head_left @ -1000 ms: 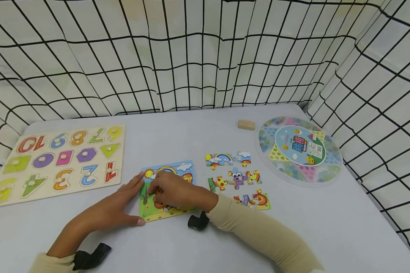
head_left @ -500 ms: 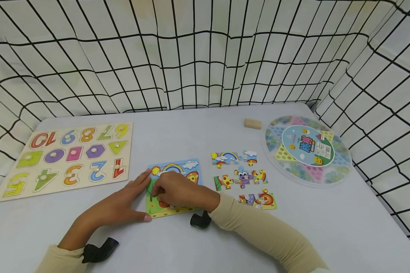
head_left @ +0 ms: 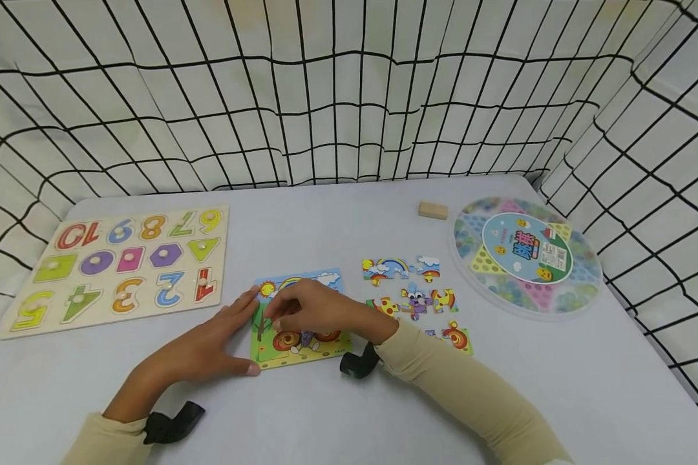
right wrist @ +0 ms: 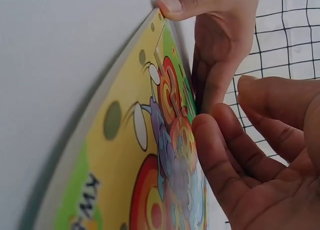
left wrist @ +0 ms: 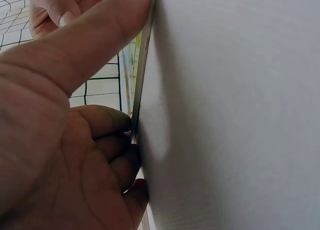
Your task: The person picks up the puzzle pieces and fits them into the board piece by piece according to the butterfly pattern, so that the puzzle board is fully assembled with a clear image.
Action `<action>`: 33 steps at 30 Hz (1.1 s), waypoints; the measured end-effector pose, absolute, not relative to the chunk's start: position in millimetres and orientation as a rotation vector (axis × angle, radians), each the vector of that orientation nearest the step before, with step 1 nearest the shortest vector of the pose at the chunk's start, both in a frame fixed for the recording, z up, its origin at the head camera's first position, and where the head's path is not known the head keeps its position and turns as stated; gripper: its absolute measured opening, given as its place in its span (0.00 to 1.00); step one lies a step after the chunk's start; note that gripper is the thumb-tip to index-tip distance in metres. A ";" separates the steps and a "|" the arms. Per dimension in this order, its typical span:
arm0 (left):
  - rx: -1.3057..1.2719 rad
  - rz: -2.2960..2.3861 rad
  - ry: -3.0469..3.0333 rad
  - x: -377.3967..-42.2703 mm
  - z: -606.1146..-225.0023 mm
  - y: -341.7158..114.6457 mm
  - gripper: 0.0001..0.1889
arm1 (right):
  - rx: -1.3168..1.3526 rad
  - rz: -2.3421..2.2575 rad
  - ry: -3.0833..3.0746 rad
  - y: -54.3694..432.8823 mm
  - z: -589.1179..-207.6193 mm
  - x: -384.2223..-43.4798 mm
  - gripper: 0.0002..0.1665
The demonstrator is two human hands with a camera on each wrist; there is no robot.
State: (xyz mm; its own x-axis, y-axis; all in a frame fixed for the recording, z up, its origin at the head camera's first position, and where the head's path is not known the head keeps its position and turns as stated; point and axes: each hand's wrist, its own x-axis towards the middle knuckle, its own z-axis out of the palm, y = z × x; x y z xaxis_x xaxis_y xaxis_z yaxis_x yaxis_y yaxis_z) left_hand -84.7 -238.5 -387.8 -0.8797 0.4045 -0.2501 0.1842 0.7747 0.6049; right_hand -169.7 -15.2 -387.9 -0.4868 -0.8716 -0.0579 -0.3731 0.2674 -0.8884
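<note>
A bright picture puzzle board [head_left: 320, 352] with a sun, rainbow and cartoon animals lies flat on the table. My left hand [head_left: 200, 345] rests along its left side; the thumb touches the near corner and straight fingers reach the far part. Over the middle of the board is my right hand [head_left: 320, 307], fingers loosely bent, covering part of the picture. In the right wrist view a gap shows between thumb and fingers [right wrist: 207, 140], with nothing held; whether a fingertip touches the board I cannot tell. One piece [right wrist: 159, 59] near the left corner shows a slightly raised edge.
Several loose puzzle pieces [head_left: 415, 300] lie in rows right of the board, partly behind the right forearm. A wooden number-and-shape board [head_left: 145, 236] is at left. A small wood block [head_left: 433, 210] and a round game board [head_left: 526, 248] stand farther right. Black netting [head_left: 326, 113] borders the table.
My right hand has lifted and drawn right, away from the tree at the board's left side, uncovering more of the picture. The left hand keeps its place. The head view has shifted slightly.
</note>
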 end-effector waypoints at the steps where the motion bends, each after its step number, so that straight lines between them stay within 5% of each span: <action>1: 0.456 0.836 2.602 -85.2 -387.6 -238.1 0.59 | -1.111 -1.170 1.993 -13.7 -387.6 -169.9 0.11; 16: 0.422 0.780 2.614 -87.1 -389.3 -237.2 0.59 | -1.085 -1.189 2.002 33.0 -380.1 -178.7 0.18; 33: 0.387 0.731 2.629 -87.0 -387.3 -235.2 0.59 | -0.999 -1.176 2.183 104.9 -368.4 -181.1 0.14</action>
